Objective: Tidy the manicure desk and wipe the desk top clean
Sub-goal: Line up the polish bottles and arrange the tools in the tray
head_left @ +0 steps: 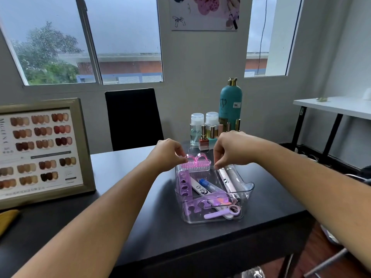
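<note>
the pink brush [195,163] lies 9-to-3 across the 12 o'clock end of the clear tray [247,188]; left hand [168,153] pinches its 9 o'clock loop, right hand [232,149] sits at 3 o'clock, fingers curled, hold unclear.

The table [140,217] is matte black, like the chair [134,117] behind it. The bin [247,190] is clear plastic. In it the brush [197,164] is translucent pink with pink bristles, the toe separators [183,177] are pale purple, the nail file [199,187] is white with black lettering, and the tube [203,181] has a blue cap. The tall bottle [230,101] is teal with a gold cap. The chart [40,151] has a dull gold frame around rows of brown, dark red and beige nail swatches on white.
</note>
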